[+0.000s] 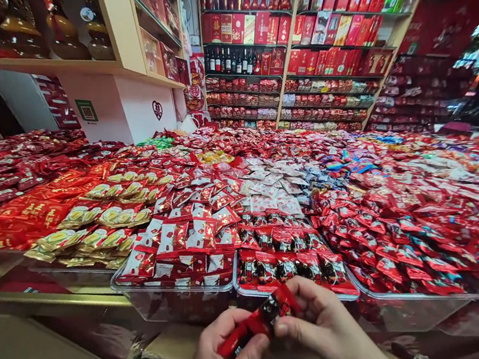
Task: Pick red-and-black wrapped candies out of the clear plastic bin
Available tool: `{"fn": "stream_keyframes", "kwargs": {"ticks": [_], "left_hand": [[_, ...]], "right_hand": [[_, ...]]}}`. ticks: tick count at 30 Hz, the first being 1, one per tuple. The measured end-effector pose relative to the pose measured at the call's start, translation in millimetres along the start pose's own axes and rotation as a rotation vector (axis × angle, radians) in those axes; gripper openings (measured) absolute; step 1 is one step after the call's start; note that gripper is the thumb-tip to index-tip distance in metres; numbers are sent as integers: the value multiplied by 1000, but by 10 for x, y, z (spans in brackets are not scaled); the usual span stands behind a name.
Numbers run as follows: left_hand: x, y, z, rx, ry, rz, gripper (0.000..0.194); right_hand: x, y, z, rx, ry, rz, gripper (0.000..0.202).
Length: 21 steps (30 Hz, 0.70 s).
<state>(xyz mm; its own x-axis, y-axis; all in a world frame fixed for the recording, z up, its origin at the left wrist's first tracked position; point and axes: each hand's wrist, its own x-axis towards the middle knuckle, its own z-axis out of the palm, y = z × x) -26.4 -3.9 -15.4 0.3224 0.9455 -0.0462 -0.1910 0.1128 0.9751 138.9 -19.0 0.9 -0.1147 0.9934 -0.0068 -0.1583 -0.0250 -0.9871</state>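
Note:
Both my hands hold a small stack of red-and-black wrapped candies (262,321) at the bottom centre of the head view. My left hand (217,358) grips the stack's lower left end with thumb and fingers. My right hand (326,325) pinches its upper right end. Just beyond my hands stands a clear plastic bin (255,293) filled with the same red-and-black candies (283,256).
A wide counter carries several clear bins heaped with red, gold and white wrapped sweets (177,242). An open cardboard box (165,347) sits below my hands. Shelves of red gift boxes and bottles (292,47) line the back wall. A wooden shelf unit (125,35) stands at left.

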Motion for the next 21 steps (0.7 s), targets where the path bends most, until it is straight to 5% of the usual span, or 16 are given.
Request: {"fn": "stream_keyframes", "kwargs": {"ticks": [11, 21], "left_hand": [[18, -23, -45, -37, -77, 15, 29], [15, -82, -45, -9, -45, 47, 29]], "right_hand": [[-34, -16, 17, 2, -40, 38, 27], [-159, -40, 0, -312, 71, -156, 26]]}}
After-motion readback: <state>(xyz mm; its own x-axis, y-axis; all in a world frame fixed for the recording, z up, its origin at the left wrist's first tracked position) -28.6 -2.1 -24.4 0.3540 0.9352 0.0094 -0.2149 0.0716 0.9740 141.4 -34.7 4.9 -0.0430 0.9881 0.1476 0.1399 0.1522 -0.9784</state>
